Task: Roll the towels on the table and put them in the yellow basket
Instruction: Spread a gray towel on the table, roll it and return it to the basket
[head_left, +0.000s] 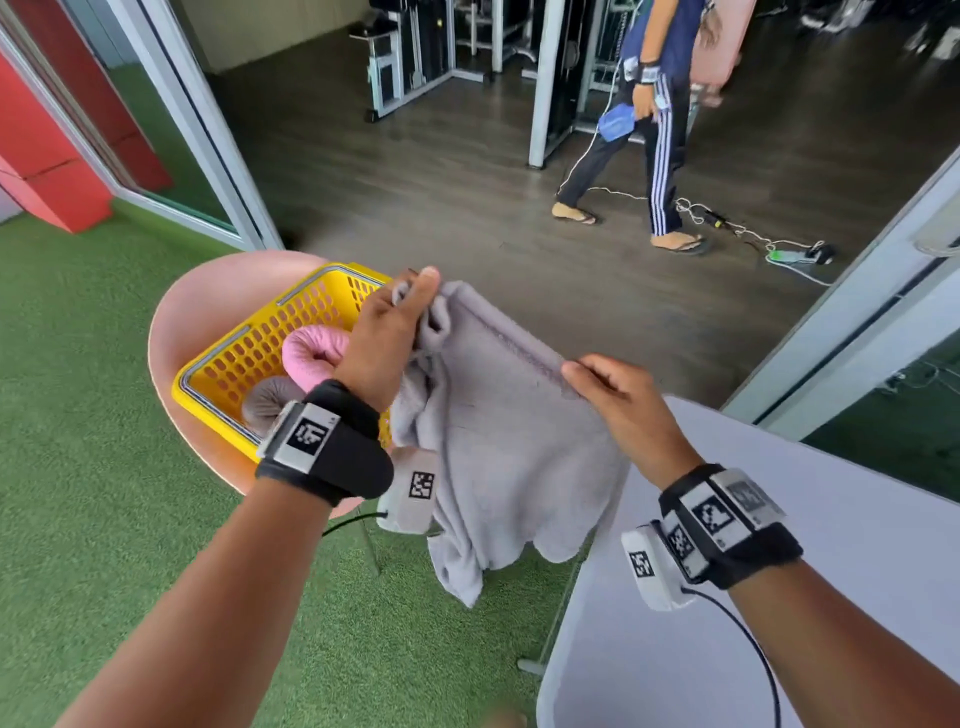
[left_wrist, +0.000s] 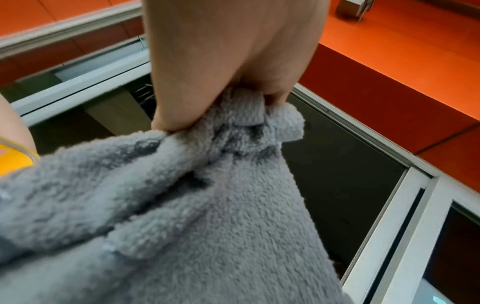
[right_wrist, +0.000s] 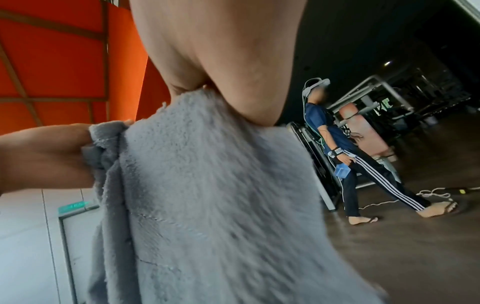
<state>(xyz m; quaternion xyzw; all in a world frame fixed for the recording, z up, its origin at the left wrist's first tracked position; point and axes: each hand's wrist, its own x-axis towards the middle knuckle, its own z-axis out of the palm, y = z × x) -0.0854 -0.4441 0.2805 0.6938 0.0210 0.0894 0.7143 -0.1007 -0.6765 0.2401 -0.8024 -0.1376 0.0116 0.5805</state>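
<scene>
Head view: I see my left hand (head_left: 387, 332) and right hand (head_left: 626, 405) each pinching the grey towel's (head_left: 509, 447) top edge, beside the yellow basket (head_left: 244, 358).

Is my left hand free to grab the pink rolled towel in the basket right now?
Probably not: the left hand is pinching the grey towel, though the pink rolled towel lies uncovered just beside it.

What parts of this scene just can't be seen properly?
- Basket: head view, the left hand and wrist hide its near side.
- Right hand: head view, fingertips hidden behind the towel.
- Table: cut off by the frame edge.
- Towel's lower part: blurred in both wrist views.
</scene>
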